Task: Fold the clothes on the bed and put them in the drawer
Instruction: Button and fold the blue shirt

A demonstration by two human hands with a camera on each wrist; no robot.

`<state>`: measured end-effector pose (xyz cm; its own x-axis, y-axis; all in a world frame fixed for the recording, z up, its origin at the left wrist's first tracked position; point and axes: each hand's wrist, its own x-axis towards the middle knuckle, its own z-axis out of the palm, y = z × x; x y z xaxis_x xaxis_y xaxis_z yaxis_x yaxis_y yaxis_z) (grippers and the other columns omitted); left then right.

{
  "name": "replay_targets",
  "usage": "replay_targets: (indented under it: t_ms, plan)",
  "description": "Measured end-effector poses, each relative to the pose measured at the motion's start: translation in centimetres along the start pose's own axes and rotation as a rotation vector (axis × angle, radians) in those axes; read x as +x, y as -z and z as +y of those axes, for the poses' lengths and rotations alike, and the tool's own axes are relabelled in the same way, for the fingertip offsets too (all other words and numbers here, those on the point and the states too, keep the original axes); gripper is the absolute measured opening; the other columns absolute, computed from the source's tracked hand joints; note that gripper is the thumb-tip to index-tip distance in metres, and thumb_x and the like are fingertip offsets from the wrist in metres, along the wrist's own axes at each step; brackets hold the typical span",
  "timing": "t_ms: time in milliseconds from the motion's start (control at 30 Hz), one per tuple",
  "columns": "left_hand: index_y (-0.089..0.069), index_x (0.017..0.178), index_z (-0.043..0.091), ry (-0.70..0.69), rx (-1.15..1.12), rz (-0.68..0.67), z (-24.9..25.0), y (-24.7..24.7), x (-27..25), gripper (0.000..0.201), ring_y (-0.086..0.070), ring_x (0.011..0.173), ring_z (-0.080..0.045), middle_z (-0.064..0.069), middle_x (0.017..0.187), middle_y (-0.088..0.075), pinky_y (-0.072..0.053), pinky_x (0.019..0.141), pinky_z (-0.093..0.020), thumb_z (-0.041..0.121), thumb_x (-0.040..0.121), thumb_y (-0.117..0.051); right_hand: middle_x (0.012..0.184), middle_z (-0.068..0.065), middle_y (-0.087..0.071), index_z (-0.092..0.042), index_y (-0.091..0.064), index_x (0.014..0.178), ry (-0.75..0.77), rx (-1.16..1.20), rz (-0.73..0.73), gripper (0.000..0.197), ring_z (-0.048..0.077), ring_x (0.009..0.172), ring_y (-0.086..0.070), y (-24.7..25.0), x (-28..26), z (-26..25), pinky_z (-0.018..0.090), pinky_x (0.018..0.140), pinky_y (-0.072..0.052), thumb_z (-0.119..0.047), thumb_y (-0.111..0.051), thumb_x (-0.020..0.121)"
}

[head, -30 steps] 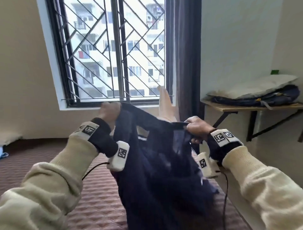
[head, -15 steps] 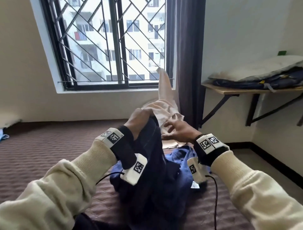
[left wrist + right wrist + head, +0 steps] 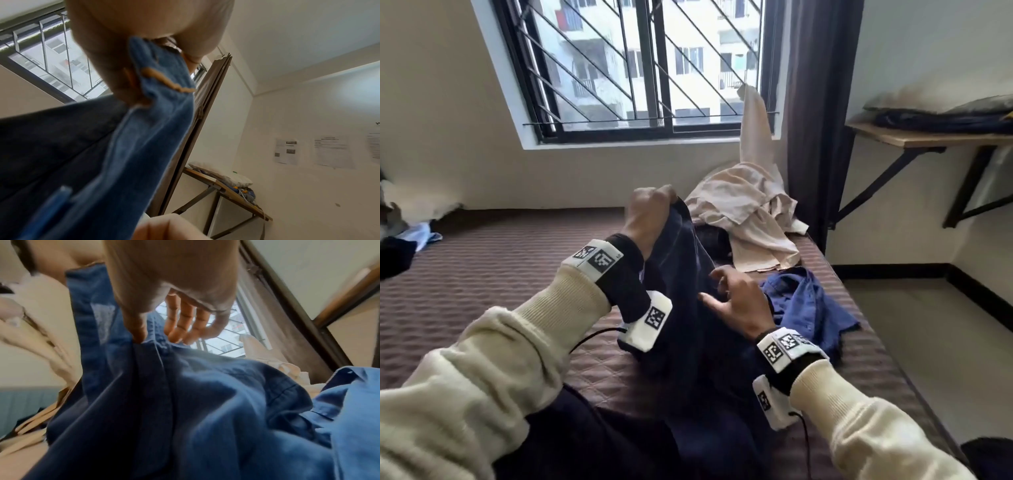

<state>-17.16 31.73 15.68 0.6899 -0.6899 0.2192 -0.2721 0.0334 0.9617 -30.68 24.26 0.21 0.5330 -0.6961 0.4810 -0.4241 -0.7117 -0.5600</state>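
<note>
A dark navy denim garment hangs from my left hand and drapes down onto the bed and my lap. The left hand grips its top edge in a fist; the left wrist view shows blue denim with orange stitching clamped in that hand. My right hand lies lower on the garment's right side, fingers loosely spread. In the right wrist view its thumb tip and fingertips touch a seam fold of the cloth without closing on it.
A crumpled beige garment lies at the bed's far right by the dark curtain. A blue shirt is bunched beside my right hand. More clothes sit at the far left. A wall shelf with bedding hangs over bare floor.
The garment, held up by both hands before the window, has come down onto the bed. My right hand let go of its top edge and dropped to its middle; the left keeps its grip.
</note>
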Motion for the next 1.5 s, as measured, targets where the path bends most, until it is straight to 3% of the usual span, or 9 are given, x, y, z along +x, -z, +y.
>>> replay_targets:
  t_ms: [167, 433, 600, 733, 833, 1033, 1200, 1367, 1500]
  plan:
    - [-0.047, 0.053, 0.019, -0.045, 0.039, 0.084, -2.3, 0.4, 0.7, 0.025, -0.050, 0.063, -0.023, -0.002, 0.058, -0.052, -0.045, 0.062, -0.041, 0.039, 0.064, -0.056, 0.138, -0.001, -0.048, -0.023, -0.034, 0.146, -0.088, -0.369, -0.182, 0.087, 0.023, 0.129, -0.042, -1.8, -0.7, -1.1, 0.047, 0.100, -0.035, -0.070, -0.058, 0.077]
    - [-0.052, 0.059, 0.015, 0.017, 0.191, 0.232, -4.9, 1.6, 1.1, 0.029, -0.056, 0.076, -0.027, -0.001, 0.068, -0.059, -0.045, 0.071, -0.034, 0.035, 0.079, -0.058, 0.103, 0.028, -0.065, -0.001, -0.061, 0.115, -0.272, -0.126, 0.130, 0.031, 0.044, 0.097, -0.061, 0.6, 0.9, 1.4, 0.042, 0.079, -0.044, -0.007, -0.053, 0.085]
    - [-0.058, 0.063, 0.012, 0.207, 0.412, 0.048, -7.9, 1.1, 0.5, 0.031, -0.063, 0.080, -0.028, -0.010, 0.081, -0.067, -0.052, 0.073, -0.034, 0.037, 0.079, -0.065, 0.106, 0.029, -0.062, -0.003, -0.068, 0.111, -0.320, -0.170, 0.316, 0.043, 0.046, 0.102, -0.056, 4.7, 4.0, 2.3, 0.043, 0.095, -0.036, -0.028, -0.042, 0.087]
    - [-0.057, 0.091, 0.007, 0.387, 0.076, -0.235, -7.7, -1.2, -0.8, 0.013, -0.059, 0.054, -0.017, -0.009, 0.075, -0.058, -0.048, 0.045, -0.023, 0.019, 0.089, -0.063, 0.111, 0.023, -0.067, -0.007, -0.064, 0.117, -0.377, -0.064, 0.230, 0.032, 0.040, 0.107, -0.060, 6.7, 5.0, 0.9, 0.039, 0.092, -0.045, -0.011, -0.051, 0.087]
    - [-0.058, 0.096, 0.006, 0.470, -0.148, -0.470, -6.5, -3.3, -2.4, 0.008, -0.064, 0.065, -0.020, -0.010, 0.080, -0.065, -0.059, 0.058, -0.030, 0.008, 0.097, -0.051, 0.108, 0.012, -0.068, -0.017, -0.060, 0.115, -0.408, 0.345, 0.070, 0.029, 0.031, 0.102, -0.064, 6.1, 5.2, -0.1, 0.043, 0.094, -0.050, -0.011, -0.058, 0.086]
    - [-0.067, 0.100, 0.023, 0.397, -0.001, -0.835, -7.8, -3.7, -2.7, 0.045, -0.070, 0.088, -0.026, -0.003, 0.099, -0.073, -0.056, 0.073, -0.034, -0.007, 0.095, -0.034, 0.108, 0.015, -0.069, -0.010, -0.056, 0.123, -0.385, 0.602, -0.247, 0.052, 0.022, 0.093, -0.067, 5.5, 2.6, 0.2, 0.040, 0.088, -0.056, -0.012, -0.080, 0.077]
    - [-0.069, 0.080, 0.018, 0.071, 0.274, -0.371, -11.2, -3.5, -0.7, 0.023, -0.061, 0.068, -0.017, -0.003, 0.075, -0.068, -0.043, 0.054, -0.020, -0.002, 0.082, -0.059, 0.098, 0.015, -0.070, -0.009, -0.061, 0.113, -0.449, 0.641, -0.097, 0.044, 0.026, 0.086, -0.066, 5.1, 1.7, 0.7, 0.044, 0.085, -0.057, 0.011, -0.070, 0.076]
    - [-0.060, 0.124, 0.023, -0.026, 0.366, -0.703, -14.7, -2.1, 1.7, 0.072, -0.060, 0.104, -0.009, 0.004, 0.114, -0.066, -0.046, 0.096, -0.024, 0.041, 0.058, -0.081, 0.101, 0.016, -0.070, -0.008, -0.062, 0.116, -0.415, 0.805, -0.067, 0.041, 0.025, 0.086, -0.068, 6.5, 1.2, 0.6, 0.034, 0.077, -0.059, 0.011, -0.065, 0.080]
    - [-0.070, 0.077, 0.042, -0.168, 0.498, -0.771, -16.7, -2.7, 2.2, 0.017, -0.055, 0.068, 0.008, 0.020, 0.071, -0.065, -0.046, 0.071, -0.023, 0.027, 0.072, -0.076, 0.105, 0.016, -0.070, -0.013, -0.064, 0.118, -0.367, 0.777, -0.010, 0.043, 0.024, 0.091, -0.069, 6.9, 0.6, 1.4, 0.037, 0.083, -0.058, 0.007, -0.067, 0.081]
